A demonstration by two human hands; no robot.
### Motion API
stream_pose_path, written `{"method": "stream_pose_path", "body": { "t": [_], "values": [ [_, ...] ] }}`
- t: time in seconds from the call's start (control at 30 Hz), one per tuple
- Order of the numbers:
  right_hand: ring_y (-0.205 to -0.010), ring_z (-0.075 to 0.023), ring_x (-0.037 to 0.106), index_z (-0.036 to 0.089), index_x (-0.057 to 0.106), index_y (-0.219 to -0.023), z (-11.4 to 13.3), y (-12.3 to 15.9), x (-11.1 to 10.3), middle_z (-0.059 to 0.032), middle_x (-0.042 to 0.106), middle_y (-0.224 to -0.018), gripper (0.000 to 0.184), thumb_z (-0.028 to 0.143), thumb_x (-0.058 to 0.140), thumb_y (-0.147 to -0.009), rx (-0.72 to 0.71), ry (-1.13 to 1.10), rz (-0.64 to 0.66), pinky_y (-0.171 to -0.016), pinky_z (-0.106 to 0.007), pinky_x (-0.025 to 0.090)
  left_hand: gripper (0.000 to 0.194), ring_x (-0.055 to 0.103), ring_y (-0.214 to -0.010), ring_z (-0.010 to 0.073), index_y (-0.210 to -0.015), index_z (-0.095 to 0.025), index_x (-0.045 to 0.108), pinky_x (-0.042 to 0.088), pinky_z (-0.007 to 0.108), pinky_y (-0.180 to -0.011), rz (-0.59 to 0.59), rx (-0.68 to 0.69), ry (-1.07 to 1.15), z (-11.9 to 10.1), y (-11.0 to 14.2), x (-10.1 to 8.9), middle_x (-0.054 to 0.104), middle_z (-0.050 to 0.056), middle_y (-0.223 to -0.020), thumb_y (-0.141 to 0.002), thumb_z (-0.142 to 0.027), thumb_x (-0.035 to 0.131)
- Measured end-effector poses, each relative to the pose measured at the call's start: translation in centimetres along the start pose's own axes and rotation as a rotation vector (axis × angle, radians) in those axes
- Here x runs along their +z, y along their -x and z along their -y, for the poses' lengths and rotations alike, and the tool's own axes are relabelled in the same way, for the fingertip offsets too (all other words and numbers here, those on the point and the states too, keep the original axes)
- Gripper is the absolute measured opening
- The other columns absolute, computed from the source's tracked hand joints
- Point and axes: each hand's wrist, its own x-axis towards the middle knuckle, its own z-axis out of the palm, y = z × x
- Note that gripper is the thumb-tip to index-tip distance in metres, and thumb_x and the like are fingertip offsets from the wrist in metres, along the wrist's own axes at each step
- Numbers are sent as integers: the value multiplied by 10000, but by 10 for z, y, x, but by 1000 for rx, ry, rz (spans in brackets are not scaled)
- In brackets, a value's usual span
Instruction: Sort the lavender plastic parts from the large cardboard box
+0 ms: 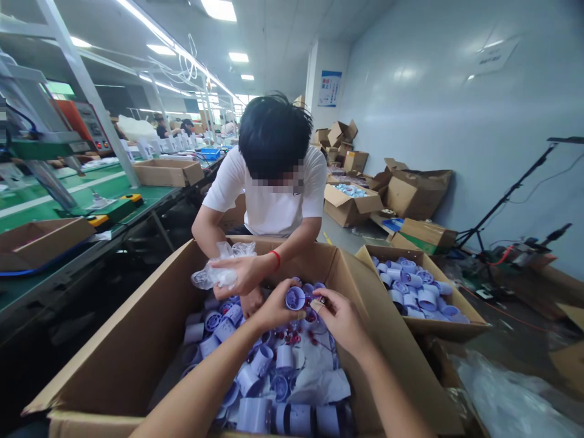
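Note:
Over a large cardboard box (132,328), my left hand (275,309) is closed around a light purple plastic cylinder (295,298), its open end facing me. Close on its right, my right hand (343,321) pinches a small dark and reddish part (318,300), too small to name. Thin dark red wire seems to run between the part and the cylinder. Below both hands lie many similar purple cylinders (254,415), small red pieces (292,334) and a crumpled white sheet (322,380). My fingers partly hide the held cylinder's sides.
Across the box a person (285,210) in a white shirt leans in, holding a clear plastic bag (223,267). A second box (444,328) of purple cylinders stands at right. A green workbench (118,213) runs along the left. Clear plastic sheeting (515,395) lies at lower right.

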Motion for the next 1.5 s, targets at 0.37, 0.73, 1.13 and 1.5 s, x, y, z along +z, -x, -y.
{"method": "stream_pose_path", "body": {
  "t": [0.37,0.73,1.13,1.5],
  "values": [
    [-856,-177,617,212,703,-999,4,4,9,-69,657,-933,327,76,514,-769,-81,205,157,-812,-322,496,508,492,-832,151,-1000,-201,393,434,274,-741,55,33,-26,12,1,2,481,-14,-931,-600,-211,706],
    [-923,-179,616,217,663,-1038,1,6,18,-61,668,-1029,420,-1,491,-724,-148,139,142,-837,-325,494,497,500,-747,135,-916,-216,350,380,240,-648,195,27,-163,-5,5,1,493,-43,-856,-565,-125,690],
    [-858,-195,647,216,690,-903,7,11,24,-45,727,-896,335,-1,514,-717,-157,390,205,-784,-294,458,468,466,-754,120,-892,-189,433,394,223,-666,297,86,-77,-30,11,-7,492,-52,-836,-506,-92,680],
    [-892,-190,619,215,699,-819,17,18,27,-52,695,-883,313,9,469,-765,-251,259,95,-846,-320,471,495,494,-801,130,-951,-185,481,442,235,-710,273,47,51,-30,13,-9,521,-31,-885,-498,-87,655]
  ]
}}
